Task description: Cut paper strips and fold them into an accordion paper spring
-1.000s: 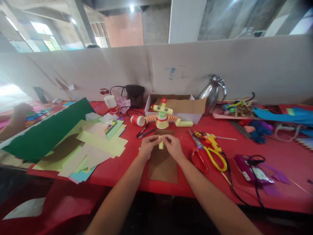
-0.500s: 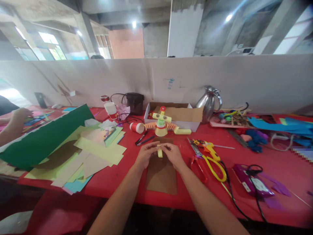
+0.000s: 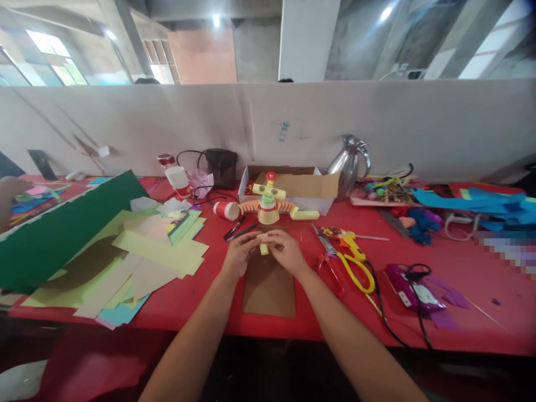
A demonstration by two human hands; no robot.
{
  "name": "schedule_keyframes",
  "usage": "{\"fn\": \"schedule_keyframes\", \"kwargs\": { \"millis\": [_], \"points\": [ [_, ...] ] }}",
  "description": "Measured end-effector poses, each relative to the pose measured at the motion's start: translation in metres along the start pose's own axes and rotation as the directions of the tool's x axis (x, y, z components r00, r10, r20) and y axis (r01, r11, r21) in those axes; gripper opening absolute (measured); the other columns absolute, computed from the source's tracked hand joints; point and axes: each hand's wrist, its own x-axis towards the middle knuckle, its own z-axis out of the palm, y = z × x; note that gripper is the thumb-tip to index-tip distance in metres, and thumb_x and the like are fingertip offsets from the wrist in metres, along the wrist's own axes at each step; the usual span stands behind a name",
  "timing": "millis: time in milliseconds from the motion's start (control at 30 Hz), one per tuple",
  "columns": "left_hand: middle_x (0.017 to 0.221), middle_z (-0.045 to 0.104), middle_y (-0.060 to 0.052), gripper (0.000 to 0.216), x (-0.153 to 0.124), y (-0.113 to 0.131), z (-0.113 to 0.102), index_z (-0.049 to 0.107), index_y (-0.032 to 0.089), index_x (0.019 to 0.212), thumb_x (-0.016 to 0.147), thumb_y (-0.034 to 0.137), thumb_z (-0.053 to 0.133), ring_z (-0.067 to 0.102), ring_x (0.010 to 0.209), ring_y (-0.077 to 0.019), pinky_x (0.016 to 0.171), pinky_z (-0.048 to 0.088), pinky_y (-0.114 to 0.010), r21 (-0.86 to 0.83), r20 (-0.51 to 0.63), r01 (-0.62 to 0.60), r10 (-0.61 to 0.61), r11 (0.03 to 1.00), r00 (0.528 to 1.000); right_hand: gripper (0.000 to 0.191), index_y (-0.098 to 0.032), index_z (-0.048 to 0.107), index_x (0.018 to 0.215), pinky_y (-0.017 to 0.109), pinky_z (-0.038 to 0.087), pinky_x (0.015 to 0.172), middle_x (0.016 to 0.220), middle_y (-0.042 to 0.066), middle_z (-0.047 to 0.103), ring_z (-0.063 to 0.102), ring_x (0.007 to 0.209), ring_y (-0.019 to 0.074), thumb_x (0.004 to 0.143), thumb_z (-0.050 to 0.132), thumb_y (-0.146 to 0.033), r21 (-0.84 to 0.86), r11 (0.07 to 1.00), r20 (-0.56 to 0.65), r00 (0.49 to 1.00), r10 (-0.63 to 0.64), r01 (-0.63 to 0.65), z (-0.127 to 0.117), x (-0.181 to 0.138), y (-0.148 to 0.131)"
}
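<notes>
My left hand (image 3: 242,251) and my right hand (image 3: 285,250) meet over a brown cardboard sheet (image 3: 268,293), fingertips closed together on a small yellow paper strip (image 3: 263,249). The strip's lower end hangs below the fingers; its upper part is mostly hidden by them. Just beyond stands a paper figure (image 3: 268,209) with a yellow cup-like body, folded orange arms, a yellow roll with two dark eyes and a red top. A yellow paper piece (image 3: 305,215) lies at the end of its right-side arm.
To the left, coloured paper sheets (image 3: 154,248) lie by a green board (image 3: 79,229). Scissors (image 3: 354,271), a yellow glue gun (image 3: 354,245) and a purple box (image 3: 412,290) with a cable are on the right. Behind are a white box (image 3: 297,205) and a metal jug (image 3: 348,167). Another person's hand (image 3: 10,192) shows far left.
The view has shifted, so the table's things sit a little further left and higher. Both hands still pinch the yellow strip, and less of it hangs visible below the fingers.
</notes>
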Motion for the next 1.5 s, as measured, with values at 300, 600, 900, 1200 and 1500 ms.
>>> {"fn": "schedule_keyframes", "kwargs": {
  "millis": [300,600,900,1200,1500],
  "points": [
    [0.084,0.074,-0.006,0.035,-0.001,-0.002,0.000,0.075,0.013,0.086,0.055,0.023,0.087,0.066,0.071,-0.0131,0.069,0.051,-0.023,0.032,0.009,-0.013,0.013,0.999,1.000,0.008,-0.024,0.073,0.085,0.031,0.052,0.075,0.097,0.006,0.069,0.066,0.091,0.0199,0.079,0.067,-0.024,0.127,0.990,-0.092,0.993,0.070,-0.058,0.004,-0.002,0.002],
    [0.081,0.074,-0.006,0.035,-0.001,-0.007,0.003,0.076,0.013,0.086,0.055,0.024,0.087,0.067,0.071,-0.0140,0.076,0.053,-0.027,0.008,0.059,-0.029,0.029,1.000,0.998,0.019,-0.022,0.066,0.082,0.034,0.053,0.073,0.079,0.002,0.070,0.067,0.072,0.0199,0.072,0.074,-0.035,0.388,0.875,-0.062,0.938,0.340,-0.291,0.006,-0.003,-0.003],
    [0.080,0.074,-0.005,0.038,-0.003,-0.010,0.004,0.076,0.015,0.090,0.054,0.020,0.087,0.067,0.071,-0.0151,0.078,0.052,-0.029,0.084,0.053,-0.052,0.048,0.995,0.997,0.034,-0.022,0.064,0.094,0.031,0.051,0.075,0.086,0.001,0.068,0.064,0.076,0.0158,0.064,0.078,-0.030,0.511,0.791,-0.083,0.896,0.436,-0.338,0.007,-0.001,-0.003],
    [0.082,0.073,-0.005,0.034,-0.006,-0.005,0.004,0.075,0.015,0.089,0.057,0.023,0.084,0.066,0.073,-0.0159,0.077,0.050,-0.029,0.144,0.101,-0.087,0.073,0.986,0.992,0.025,-0.020,0.070,0.084,0.032,0.050,0.074,0.075,0.000,0.069,0.063,0.069,0.0165,0.065,0.078,-0.035,0.501,0.768,-0.034,0.878,0.478,-0.399,0.005,0.000,-0.010],
    [0.075,0.069,-0.002,0.027,-0.005,-0.010,0.007,0.070,0.015,0.080,0.060,0.028,0.084,0.063,0.069,-0.0139,0.071,0.047,-0.026,0.119,0.026,-0.140,0.138,0.983,0.990,0.027,-0.021,0.063,0.081,0.029,0.050,0.071,0.077,-0.001,0.066,0.061,0.071,0.0150,0.065,0.078,-0.038,0.494,0.798,-0.093,0.892,0.443,-0.345,0.010,-0.001,-0.012]
  ]
}}
